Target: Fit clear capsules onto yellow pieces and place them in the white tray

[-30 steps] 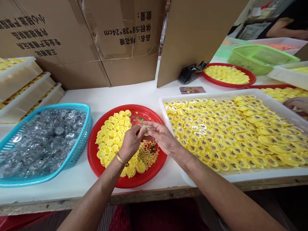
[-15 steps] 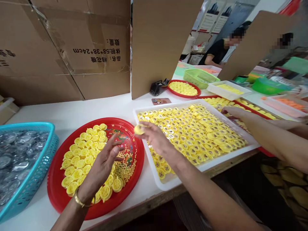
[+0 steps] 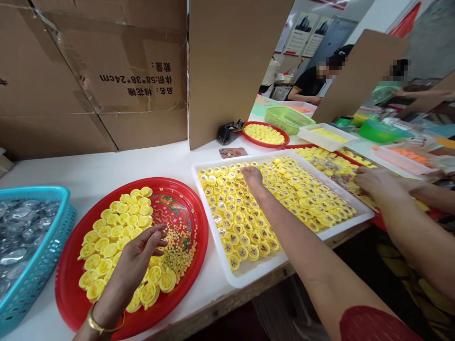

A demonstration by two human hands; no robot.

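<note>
My left hand [image 3: 137,258] hovers over the red tray [image 3: 194,213], fingers apart and holding nothing. Under it lie rows of yellow caps [image 3: 117,222] and a heap of small yellow beads [image 3: 176,246]. My right hand [image 3: 252,176] reaches out to the far part of the white tray [image 3: 249,278], which is packed with filled yellow pieces [image 3: 284,189]. Its fingers are curled down among those pieces, and whatever they hold is hidden behind the hand.
A blue basket [image 3: 46,251] of clear lids stands at the left. Cardboard boxes [image 3: 106,71] and a cardboard divider [image 3: 227,61] wall the back. A co-worker's hand [image 3: 373,182] works over a neighbouring tray on the right. Further trays, a green basket [image 3: 287,118] and other people lie beyond.
My hands parted from a shared yellow piece. The right hand carried it over to the far part of the white tray; the left hand opened and dropped back over the red tray. The view swung right.
</note>
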